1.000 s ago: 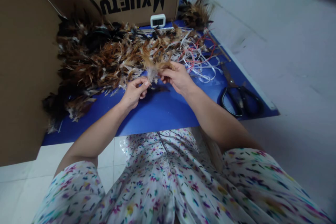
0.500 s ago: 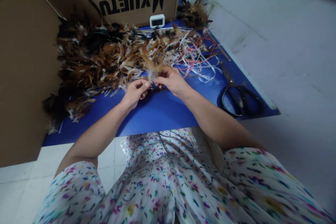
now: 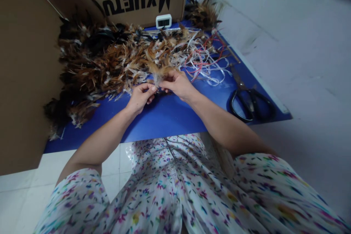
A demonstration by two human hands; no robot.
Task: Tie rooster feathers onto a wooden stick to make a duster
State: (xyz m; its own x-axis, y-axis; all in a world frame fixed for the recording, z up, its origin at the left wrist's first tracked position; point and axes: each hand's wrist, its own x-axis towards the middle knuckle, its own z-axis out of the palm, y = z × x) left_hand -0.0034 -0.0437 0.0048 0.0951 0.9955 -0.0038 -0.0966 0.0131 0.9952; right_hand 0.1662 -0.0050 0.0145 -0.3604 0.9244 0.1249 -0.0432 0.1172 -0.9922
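Because the feather tuft (image 3: 157, 77) is held only by fingertips, a slack pinch looks like the first thing that could spoil this moment. The tuft is well to the left of the scissors (image 3: 241, 87), between the left hand (image 3: 140, 98) and the right hand (image 3: 179, 86). The left thumb and forefinger are pressed together at its pale, downy end; the right thumb and fingers are closed on its side nearer the scissors. Whether a strip or thread is also in the pinch, I cannot tell.

If the grip loosened, single feathers could slide out and be lost in the feather pile (image 3: 117, 56), which spreads far to the left of the scissors and matches the tuft in colour. Pulling too hard might instead strip or bend the soft down.

Just beyond the scissors and to their left, the white strips (image 3: 215, 81) and red cords (image 3: 201, 64) lie in a loose tangle; a right finger swept that way could catch a loop and drag feathers along.

The scissors themselves rest near the front edge of the blue table (image 3: 175, 117), and the right forearm passes just left of their handles, so a careless elbow might knock them to the floor.
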